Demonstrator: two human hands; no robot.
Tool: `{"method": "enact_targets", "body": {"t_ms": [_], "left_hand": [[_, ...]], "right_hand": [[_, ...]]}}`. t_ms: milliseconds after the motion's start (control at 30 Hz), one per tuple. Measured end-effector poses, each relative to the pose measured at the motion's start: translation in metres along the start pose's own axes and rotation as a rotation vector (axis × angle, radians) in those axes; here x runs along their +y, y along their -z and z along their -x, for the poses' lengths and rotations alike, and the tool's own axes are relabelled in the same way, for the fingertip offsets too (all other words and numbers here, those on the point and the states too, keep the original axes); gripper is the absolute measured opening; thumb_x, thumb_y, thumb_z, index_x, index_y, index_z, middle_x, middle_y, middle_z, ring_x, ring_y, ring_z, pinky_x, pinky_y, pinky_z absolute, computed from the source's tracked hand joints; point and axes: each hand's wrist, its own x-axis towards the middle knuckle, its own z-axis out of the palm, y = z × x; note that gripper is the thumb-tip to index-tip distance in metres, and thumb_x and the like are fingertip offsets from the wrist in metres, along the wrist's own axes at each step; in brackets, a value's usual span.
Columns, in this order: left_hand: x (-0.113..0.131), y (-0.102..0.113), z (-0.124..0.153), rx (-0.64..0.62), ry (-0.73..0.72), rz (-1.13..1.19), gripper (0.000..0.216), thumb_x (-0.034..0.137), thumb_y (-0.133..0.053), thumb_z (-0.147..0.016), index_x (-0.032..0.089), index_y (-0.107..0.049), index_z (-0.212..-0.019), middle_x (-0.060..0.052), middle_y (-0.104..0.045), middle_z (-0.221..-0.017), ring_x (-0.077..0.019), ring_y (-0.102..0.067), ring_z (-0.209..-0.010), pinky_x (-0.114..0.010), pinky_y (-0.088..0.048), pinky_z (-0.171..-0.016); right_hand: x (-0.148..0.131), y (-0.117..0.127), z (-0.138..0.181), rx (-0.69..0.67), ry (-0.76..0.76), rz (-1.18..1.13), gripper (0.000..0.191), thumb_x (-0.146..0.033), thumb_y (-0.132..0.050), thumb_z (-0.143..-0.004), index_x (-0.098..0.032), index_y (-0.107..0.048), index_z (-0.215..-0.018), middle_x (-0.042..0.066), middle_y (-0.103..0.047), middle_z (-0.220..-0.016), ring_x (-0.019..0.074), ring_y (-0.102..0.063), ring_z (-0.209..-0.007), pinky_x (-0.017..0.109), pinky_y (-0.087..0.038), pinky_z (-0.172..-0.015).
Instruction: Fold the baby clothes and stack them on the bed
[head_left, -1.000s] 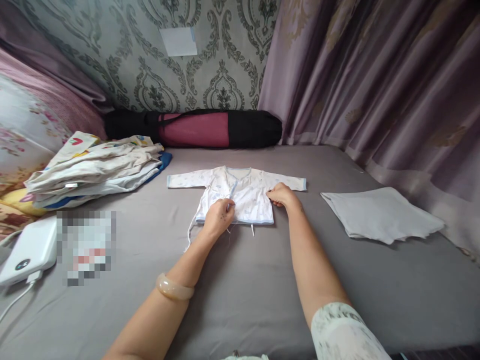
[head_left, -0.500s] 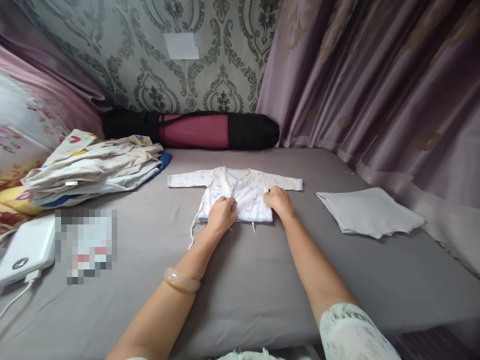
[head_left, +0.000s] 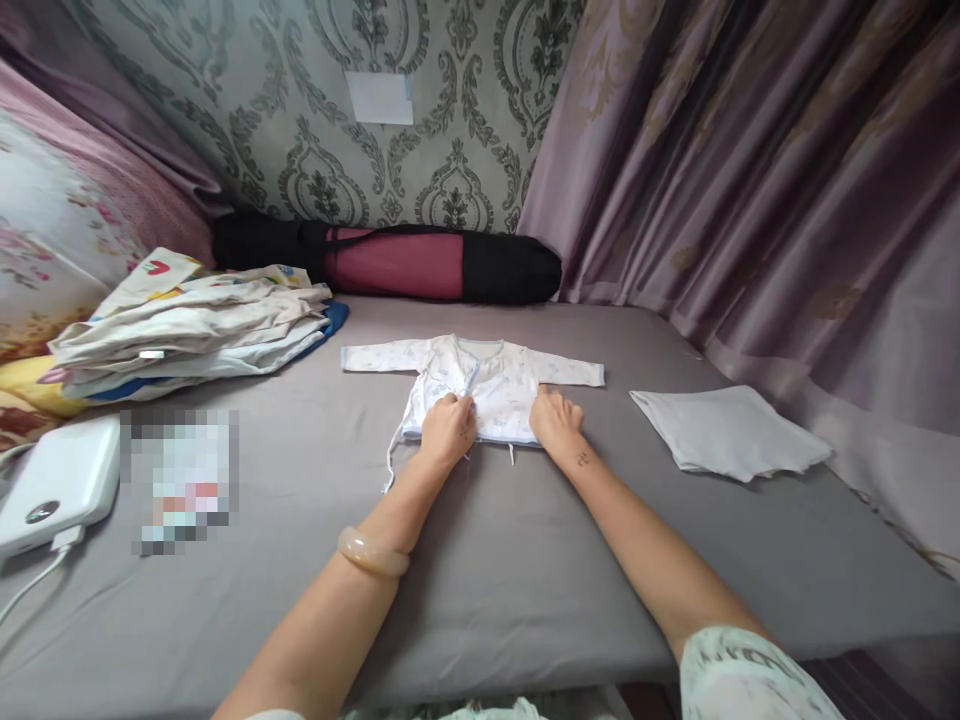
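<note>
A small white wrap-front baby shirt [head_left: 501, 400] with a faint print and light-blue trim lies face up, its sleeves spread to both sides. My left hand [head_left: 448, 428] is closed on the shirt's front, just below the crossed neckline, a bangle on that wrist. At the shirt's right side edge, below the sleeve, the fingers of my right hand [head_left: 556, 418] are curled in on the cloth; the fingertips are partly hidden. A white tie string [head_left: 391, 458] hangs off the left side, and a shorter one shows below the hem.
The shirt lies on a grey sheet [head_left: 510, 560]. To the left are a pile of folded clothes [head_left: 202, 330], a white power bank [head_left: 64, 480] with a cable and a blurred-out item [head_left: 187, 480]. A folded pale cloth [head_left: 727, 430] lies right; a black-and-red long bag [head_left: 397, 262] lines the wall.
My right hand has shifted slightly down along the shirt's side and turned, its fingers more curled. My left hand keeps its hold on the front. The view has moved a little.
</note>
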Motion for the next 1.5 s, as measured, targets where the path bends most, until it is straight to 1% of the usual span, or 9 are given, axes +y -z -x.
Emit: {"method": "enact_targets", "body": {"t_ms": [100,233,333,533,633,800,1133,1367,1500], "left_hand": [[-0.002,-0.004,-0.002,0.05,-0.036,-0.019,0.029,0.019,-0.044,-0.091,0.018,-0.065,-0.111,-0.013,-0.059,-0.104,-0.0259,-0.056,-0.1,-0.034,-0.044,-0.083],[-0.006,-0.006,-0.004,0.087,-0.089,-0.032,0.027,0.019,-0.046,-0.089,0.018,-0.065,-0.109,-0.014,-0.058,-0.11,-0.028,-0.052,-0.103,-0.04,-0.041,-0.089],[-0.005,-0.005,-0.004,0.068,-0.089,-0.043,0.026,0.02,-0.045,-0.09,0.018,-0.064,-0.108,-0.013,-0.059,-0.108,-0.028,-0.052,-0.102,-0.039,-0.041,-0.089],[0.001,0.0,-0.002,0.132,0.011,-0.039,0.037,0.025,-0.052,-0.085,0.017,-0.054,-0.121,-0.014,-0.059,-0.115,-0.0298,-0.051,-0.11,-0.041,-0.04,-0.094],[0.0,-0.001,-0.001,0.188,0.069,-0.045,0.052,0.032,-0.058,-0.081,0.013,-0.049,-0.128,-0.018,-0.053,-0.131,-0.0352,-0.042,-0.128,-0.046,-0.031,-0.107],[-0.003,-0.001,-0.001,0.079,0.178,-0.057,0.069,0.044,-0.053,-0.084,0.003,-0.04,-0.138,-0.027,-0.036,-0.15,-0.0413,-0.021,-0.144,-0.053,-0.016,-0.116],[-0.005,-0.001,-0.001,-0.053,0.157,-0.066,0.075,0.048,-0.041,-0.091,-0.002,-0.033,-0.146,-0.026,-0.021,-0.157,-0.0366,-0.008,-0.149,-0.05,-0.007,-0.12],[-0.003,-0.003,0.001,-0.074,0.19,-0.065,0.075,0.051,-0.04,-0.092,0.002,-0.032,-0.148,-0.027,-0.019,-0.158,-0.0417,-0.01,-0.147,-0.055,-0.011,-0.118],[-0.002,-0.002,0.001,-0.072,0.192,-0.059,0.072,0.051,-0.041,-0.091,0.005,-0.035,-0.147,-0.027,-0.019,-0.157,-0.0435,-0.01,-0.146,-0.056,-0.012,-0.117]], "right_hand": [[-0.003,-0.002,-0.002,0.14,0.172,0.083,0.052,-0.004,-0.031,-0.09,-0.011,-0.047,-0.139,0.021,-0.051,-0.138,0.0283,-0.048,-0.126,0.037,-0.038,-0.098],[-0.003,0.001,-0.011,0.004,0.348,0.112,0.052,0.0,-0.033,-0.087,-0.008,-0.051,-0.135,0.019,-0.051,-0.14,0.0263,-0.046,-0.129,0.034,-0.038,-0.099],[-0.009,0.013,-0.028,-0.071,0.318,0.099,0.043,-0.002,-0.036,-0.088,-0.01,-0.063,-0.121,0.019,-0.062,-0.124,0.0273,-0.055,-0.118,0.036,-0.04,-0.095],[-0.057,0.042,-0.074,-0.02,0.336,-0.17,0.031,-0.019,-0.043,-0.094,-0.02,-0.072,-0.105,0.013,-0.07,-0.114,0.0249,-0.061,-0.113,0.029,-0.043,-0.087],[-0.081,0.04,-0.093,-0.066,0.287,-0.255,0.028,-0.023,-0.046,-0.094,-0.019,-0.072,-0.102,0.014,-0.071,-0.111,0.0252,-0.063,-0.111,0.029,-0.045,-0.086],[-0.102,0.025,-0.114,-0.126,0.197,-0.233,0.028,-0.02,-0.059,-0.084,-0.014,-0.07,-0.11,0.019,-0.069,-0.114,0.0279,-0.062,-0.115,0.03,-0.046,-0.089],[-0.104,0.023,-0.133,-0.248,0.265,-0.189,0.037,-0.018,-0.065,-0.076,-0.012,-0.069,-0.113,0.018,-0.072,-0.105,0.0284,-0.068,-0.099,0.029,-0.05,-0.076],[-0.099,0.015,-0.124,0.014,0.294,-0.028,0.03,-0.01,-0.054,-0.084,-0.012,-0.072,-0.108,0.02,-0.069,-0.115,0.0307,-0.059,-0.118,0.037,-0.043,-0.096],[-0.097,0.016,-0.121,-0.016,0.258,-0.101,0.028,-0.013,-0.056,-0.085,-0.011,-0.072,-0.107,0.022,-0.069,-0.112,0.0312,-0.061,-0.116,0.035,-0.046,-0.092]]}}
